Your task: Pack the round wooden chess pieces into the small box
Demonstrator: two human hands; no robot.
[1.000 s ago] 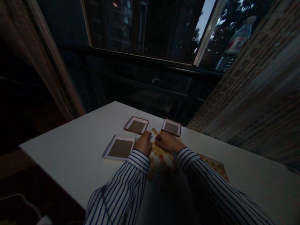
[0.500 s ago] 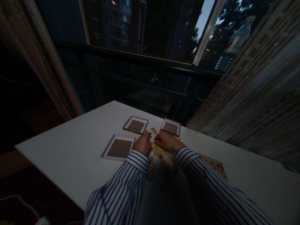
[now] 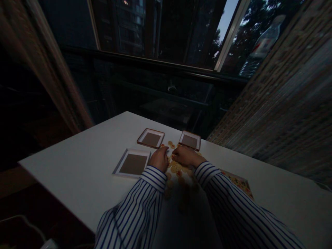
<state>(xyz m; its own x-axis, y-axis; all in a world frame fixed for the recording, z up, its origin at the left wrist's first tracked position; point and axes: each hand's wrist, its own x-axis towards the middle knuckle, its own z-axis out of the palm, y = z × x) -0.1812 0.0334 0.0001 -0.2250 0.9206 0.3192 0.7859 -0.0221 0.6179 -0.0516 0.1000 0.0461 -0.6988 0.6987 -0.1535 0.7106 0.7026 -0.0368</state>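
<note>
Round, light wooden Chinese chess pieces, some marked in red, lie loose on the white table between and in front of my forearms. My left hand rests at the left side of the pile, its fingers curled inward. Its palm side is hidden, so what it holds cannot be made out. Close by on the right, my right hand has its fingertips pinched at a piece by the pile's edge. A shallow white-rimmed box lies beside my left hand. Behind the hands are a left brown-edged box and a right brown-edged box.
A tray of chess pieces sits to the right, partly behind my right sleeve. The white table ends at a dark window wall. A bottle stands at upper right by a beaded curtain. A cable hangs at lower left.
The view has shifted slightly. Both hands stay at the pile of pieces, with only small finger movement of my right hand. The boxes keep their places.
</note>
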